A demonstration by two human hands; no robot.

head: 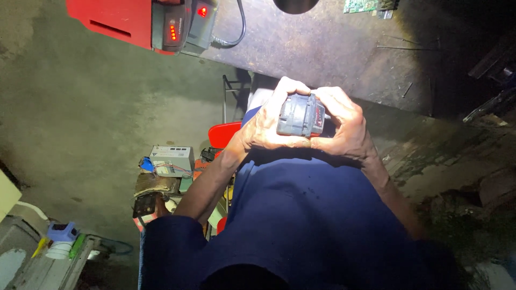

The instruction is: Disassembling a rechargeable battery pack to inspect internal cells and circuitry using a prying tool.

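From the head camera, a grey, blocky plastic battery pack [301,114] with a row of small red lights on its right end sits in the middle of the picture, held up over the person's lap in dark blue cloth [301,215]. Its long axis runs roughly left to right, tipped slightly, with the lit end towards the right hand.

The left hand [264,124] wraps the pack's left end: its fingers [287,86] curl over the top edge, pressed close together, and the thumb lies underneath. The right hand [345,126] closes round the lit end, fingers bent and bunched over the top, thumb below. Both hands clamp the pack between them, touching it on all sides that show.

Just beyond the hands runs the near edge of a dark, worn metal desk [322,48]. At its far left stands a red charger unit [140,21] with red indicator lights and a black cable [236,32]. Left of the lap lies bare concrete floor [80,123], with a small cluttered stand carrying a grey box [171,159] near the left forearm. The room about the hands is open to the left.
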